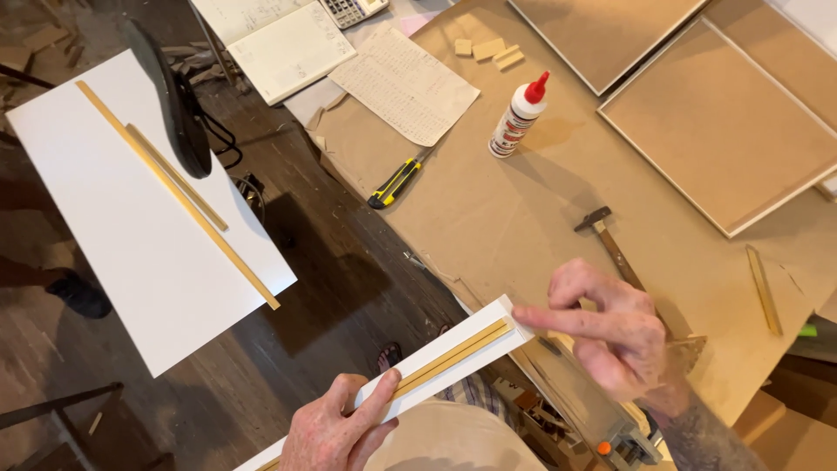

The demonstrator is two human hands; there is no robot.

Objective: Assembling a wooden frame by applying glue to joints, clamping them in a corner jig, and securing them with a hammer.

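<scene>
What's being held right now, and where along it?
A white frame strip with gold inlay: left hand grips mid-length, right hand's index fingertip touches the far end.

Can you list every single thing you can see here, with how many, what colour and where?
White moulding strip with gold inlay: one, held in both hands.
White board: one, left, carrying two thin gold wooden strips.
White glue bottle with red cap: one, table centre.
Yellow-and-black utility knife: one, table edge.
Small hammer: one, above the right hand.
Brown framed panels: two, top right.
Papers: several, white, top.
Left hand: grips the moulding.
Right hand: fingertip on the moulding's end.
</scene>
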